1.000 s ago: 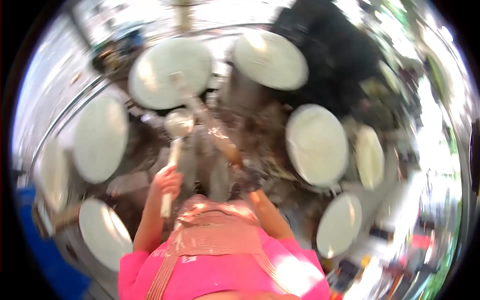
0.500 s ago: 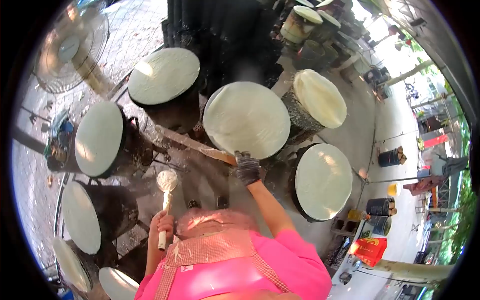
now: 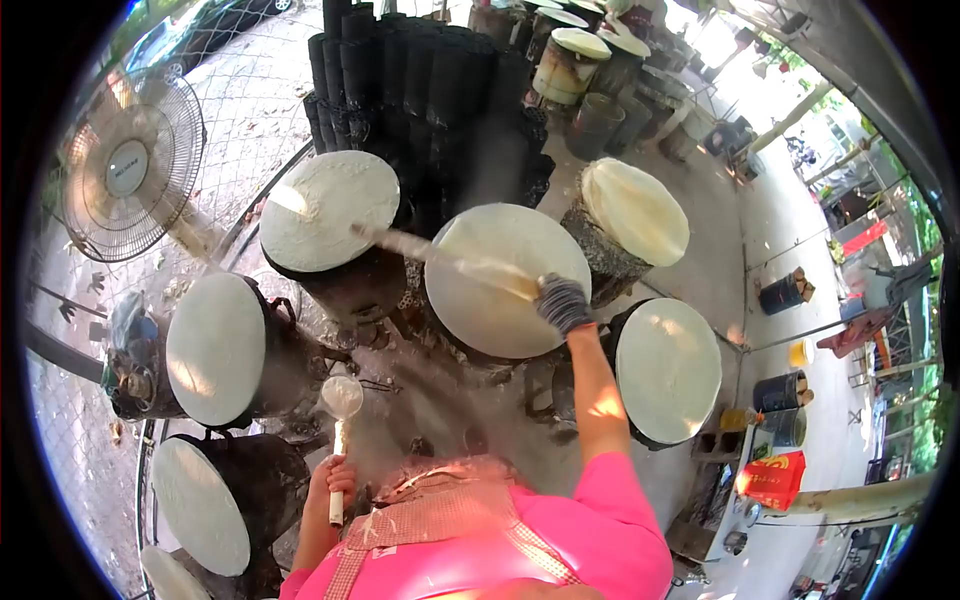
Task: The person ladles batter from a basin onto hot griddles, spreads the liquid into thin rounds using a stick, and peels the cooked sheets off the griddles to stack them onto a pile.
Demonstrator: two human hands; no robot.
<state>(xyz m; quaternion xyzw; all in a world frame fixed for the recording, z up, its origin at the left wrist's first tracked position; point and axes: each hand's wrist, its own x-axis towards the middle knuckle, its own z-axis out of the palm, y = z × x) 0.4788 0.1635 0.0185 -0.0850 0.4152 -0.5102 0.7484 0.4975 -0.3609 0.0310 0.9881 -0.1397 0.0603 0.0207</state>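
My left hand (image 3: 337,478) is closed around the pale handle of a ladle (image 3: 342,397), whose round bowl is coated in whitish batter. My right hand (image 3: 563,303), in a dark striped glove, grips one end of a long flat wooden spatula (image 3: 490,271). This spatula is slightly blurred and reaches left across the middle round griddle (image 3: 505,325), toward the upper-left griddle (image 3: 330,215). A smooth pale layer covers the middle griddle. I cannot tell whether the spatula touches it. The upper-right griddle (image 3: 635,212) bears a yellowish, wrinkled sheet.
More pale-topped griddles stand on dark drums at the left (image 3: 215,350), lower left (image 3: 200,507) and right (image 3: 668,370). A standing fan (image 3: 130,165) is at the far left. Stacked black cylinders (image 3: 420,90) rise behind. A red bag (image 3: 772,478) lies at the right.
My right hand has moved up and right with the spatula, from the middle griddle's front edge to over its right side. My left hand still holds the ladle. The view has tilted up.
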